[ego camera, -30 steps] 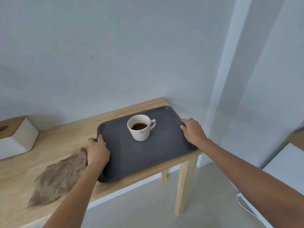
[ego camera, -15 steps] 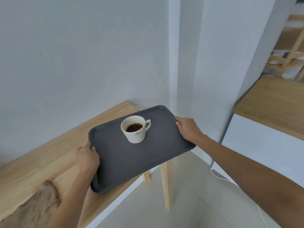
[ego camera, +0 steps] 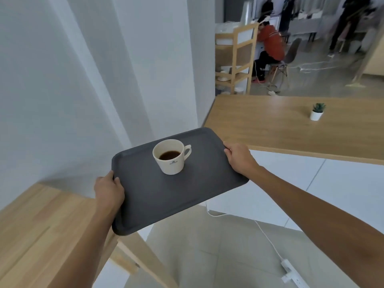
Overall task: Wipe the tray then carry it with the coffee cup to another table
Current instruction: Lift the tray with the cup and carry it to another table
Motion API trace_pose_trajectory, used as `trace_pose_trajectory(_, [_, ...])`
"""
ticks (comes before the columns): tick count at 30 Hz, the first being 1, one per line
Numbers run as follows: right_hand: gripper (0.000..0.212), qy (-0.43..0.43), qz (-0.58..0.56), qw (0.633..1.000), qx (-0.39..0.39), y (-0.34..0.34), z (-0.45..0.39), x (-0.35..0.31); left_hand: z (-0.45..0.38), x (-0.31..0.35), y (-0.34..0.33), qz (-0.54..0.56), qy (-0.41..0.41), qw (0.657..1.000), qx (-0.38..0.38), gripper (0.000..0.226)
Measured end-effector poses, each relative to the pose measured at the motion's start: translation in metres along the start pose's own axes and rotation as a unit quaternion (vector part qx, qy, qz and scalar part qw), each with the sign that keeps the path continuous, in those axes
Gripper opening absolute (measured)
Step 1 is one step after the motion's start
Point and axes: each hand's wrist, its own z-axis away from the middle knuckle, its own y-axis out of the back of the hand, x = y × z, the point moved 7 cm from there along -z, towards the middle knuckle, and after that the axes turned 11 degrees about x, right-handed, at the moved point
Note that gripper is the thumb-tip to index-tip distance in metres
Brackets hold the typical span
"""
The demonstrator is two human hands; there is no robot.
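- Tray (ego camera: 166, 196), dark grey and rectangular, sits in the air between both hands, its near left corner over the edge of a light wooden surface (ego camera: 41, 231) at lower left and the rest over the floor.
- Beyond it, a second wooden surface (ego camera: 270, 127) stretches across the right, carrying a small potted plant (ego camera: 317, 111) (well apart from the tray).
- Left hand (ego camera: 109, 191) grips the tray's left rim, thumb on top and fingers clamped underneath out of view.
- Right hand (ego camera: 239, 157) holds the far right rim the same way, fingers closed over the edge.
- Coffee cup (ego camera: 171, 156), cream with dark coffee inside, stands upright on the tray's far half, handle pointing right.
- White power strip (ego camera: 293, 274) lies on the floor at lower right.
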Motion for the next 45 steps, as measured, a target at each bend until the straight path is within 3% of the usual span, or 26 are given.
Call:
trace_pose_trajectory(12, [0.034, -0.088, 0.102, 0.988, 0.074, 0.130, -0.074, 0.216, -0.003, 0.239, -0.197, 0.098, -0.076, 0.988, -0.091, 0.025])
trace_pose_trajectory(20, [0.034, -0.151, 0.140, 0.972, 0.109, 0.159, -0.108, 0.308, -0.016, 0.346, -0.291, 0.119, -0.125, 0.976, -0.130, 0.023])
trace_pose_trajectory(28, [0.033, -0.220, 0.125, 0.959, 0.126, 0.143, -0.162, 0.382, -0.060, 0.410, -0.414, 0.122, -0.162, 0.963, -0.179, 0.023])
trace_pose_trajectory(34, [0.036, -0.278, 0.121, 0.942, 0.142, 0.121, -0.205, 0.428, -0.093, 0.453, -0.488, 0.106, -0.202, 0.950, -0.212, 0.034])
trace_pose_trajectory(45, [0.040, -0.294, 0.119, 0.942, 0.113, 0.081, -0.283, 0.506, -0.120, 0.491, -0.582, 0.090, -0.161, 0.954, -0.237, 0.040])
